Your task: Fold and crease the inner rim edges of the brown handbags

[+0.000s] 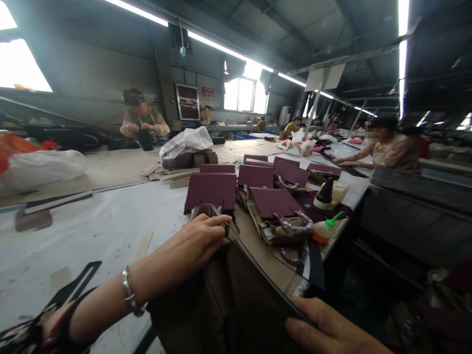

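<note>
The white worktable [106, 236] is partly covered by maroon bags [211, 191]. Nearer the camera, a dark olive fabric piece [224, 305] is held: its far edge is gripped by the left hand [197, 240], fingers closed, its right edge pinched by the right hand [328, 324], thumb against fingers. A green-tipped bottle [323, 231] is placed beside the bags.

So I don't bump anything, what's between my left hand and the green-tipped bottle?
Between your left hand and the bottle, the head view shows a maroon-flapped bag.
</note>
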`<state>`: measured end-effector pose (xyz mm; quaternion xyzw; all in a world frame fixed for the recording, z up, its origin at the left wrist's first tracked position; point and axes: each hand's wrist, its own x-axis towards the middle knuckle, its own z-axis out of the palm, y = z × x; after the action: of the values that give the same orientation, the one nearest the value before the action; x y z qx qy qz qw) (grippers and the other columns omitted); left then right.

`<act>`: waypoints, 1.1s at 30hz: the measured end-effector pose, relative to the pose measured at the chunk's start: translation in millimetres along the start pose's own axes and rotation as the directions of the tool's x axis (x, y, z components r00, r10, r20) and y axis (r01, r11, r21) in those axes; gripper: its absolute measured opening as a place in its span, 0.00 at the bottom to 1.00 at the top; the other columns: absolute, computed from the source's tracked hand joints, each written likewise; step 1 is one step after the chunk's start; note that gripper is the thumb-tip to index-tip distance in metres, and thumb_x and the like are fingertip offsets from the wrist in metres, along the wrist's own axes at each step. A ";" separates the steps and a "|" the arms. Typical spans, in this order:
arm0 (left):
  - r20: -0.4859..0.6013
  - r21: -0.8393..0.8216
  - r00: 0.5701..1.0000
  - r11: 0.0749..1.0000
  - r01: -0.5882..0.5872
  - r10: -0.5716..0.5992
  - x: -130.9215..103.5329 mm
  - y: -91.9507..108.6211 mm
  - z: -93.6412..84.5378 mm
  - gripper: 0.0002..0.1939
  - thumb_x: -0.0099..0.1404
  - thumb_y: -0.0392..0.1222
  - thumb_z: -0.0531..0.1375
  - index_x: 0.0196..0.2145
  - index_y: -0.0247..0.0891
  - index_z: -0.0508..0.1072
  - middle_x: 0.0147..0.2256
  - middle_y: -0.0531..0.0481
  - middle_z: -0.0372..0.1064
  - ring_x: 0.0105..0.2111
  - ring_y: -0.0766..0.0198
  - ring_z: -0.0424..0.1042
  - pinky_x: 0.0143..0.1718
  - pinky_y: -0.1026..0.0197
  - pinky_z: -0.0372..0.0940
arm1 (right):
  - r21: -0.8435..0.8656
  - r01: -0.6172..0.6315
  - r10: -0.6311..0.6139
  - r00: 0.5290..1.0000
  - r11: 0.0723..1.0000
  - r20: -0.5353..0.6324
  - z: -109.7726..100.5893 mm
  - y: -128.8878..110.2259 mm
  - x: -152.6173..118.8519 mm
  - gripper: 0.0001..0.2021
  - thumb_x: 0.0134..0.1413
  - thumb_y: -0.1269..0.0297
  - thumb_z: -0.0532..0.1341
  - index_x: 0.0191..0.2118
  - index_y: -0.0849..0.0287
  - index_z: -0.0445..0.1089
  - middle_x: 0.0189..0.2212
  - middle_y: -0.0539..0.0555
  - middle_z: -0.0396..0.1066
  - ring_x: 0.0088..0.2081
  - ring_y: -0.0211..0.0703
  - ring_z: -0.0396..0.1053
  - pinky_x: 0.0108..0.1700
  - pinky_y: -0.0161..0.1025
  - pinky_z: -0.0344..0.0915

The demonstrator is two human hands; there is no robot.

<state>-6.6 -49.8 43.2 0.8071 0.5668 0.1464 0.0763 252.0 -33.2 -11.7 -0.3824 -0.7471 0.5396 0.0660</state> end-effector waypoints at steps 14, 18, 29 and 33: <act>-0.090 -0.043 0.993 0.997 0.067 -0.071 12.7 3.2 9.6 0.15 0.63 0.42 0.47 0.26 0.37 0.70 0.40 0.50 0.67 0.39 0.63 0.68 0.42 0.66 0.61 | 0.005 0.119 -0.115 0.968 0.993 -0.225 19.2 -17.0 -8.1 0.15 0.53 0.60 0.51 0.44 0.57 0.67 0.33 0.50 0.71 0.35 0.42 0.67 0.38 0.33 0.63; -0.103 -0.032 0.993 0.998 0.058 -0.061 12.5 2.6 10.6 0.15 0.63 0.42 0.47 0.26 0.37 0.70 0.40 0.50 0.67 0.37 0.63 0.68 0.41 0.66 0.61 | -0.067 0.164 -0.174 0.965 0.984 -0.198 19.2 -22.3 -3.6 0.13 0.53 0.61 0.52 0.42 0.60 0.66 0.33 0.51 0.70 0.35 0.41 0.67 0.37 0.32 0.62; -0.130 -0.050 0.989 0.997 0.059 -0.065 12.5 1.4 10.1 0.14 0.63 0.41 0.49 0.26 0.37 0.71 0.35 0.51 0.68 0.36 0.64 0.68 0.39 0.68 0.62 | -0.118 0.008 -0.023 0.992 0.993 -0.123 16.5 -25.4 4.7 0.14 0.55 0.58 0.49 0.29 0.61 0.66 0.25 0.48 0.65 0.29 0.37 0.62 0.29 0.29 0.58; -0.124 -0.054 0.989 0.996 0.069 -0.075 12.1 1.2 7.6 0.15 0.63 0.40 0.49 0.25 0.37 0.71 0.35 0.52 0.69 0.36 0.65 0.69 0.40 0.68 0.61 | -0.114 0.018 -0.026 0.997 0.993 -0.068 12.1 -21.9 8.2 0.14 0.54 0.57 0.49 0.29 0.61 0.65 0.24 0.48 0.64 0.27 0.37 0.61 0.29 0.29 0.58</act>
<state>0.8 -38.6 38.2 0.7733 0.5954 0.2081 0.0655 229.1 -39.8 -0.5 -0.3959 -0.7780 0.4818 0.0760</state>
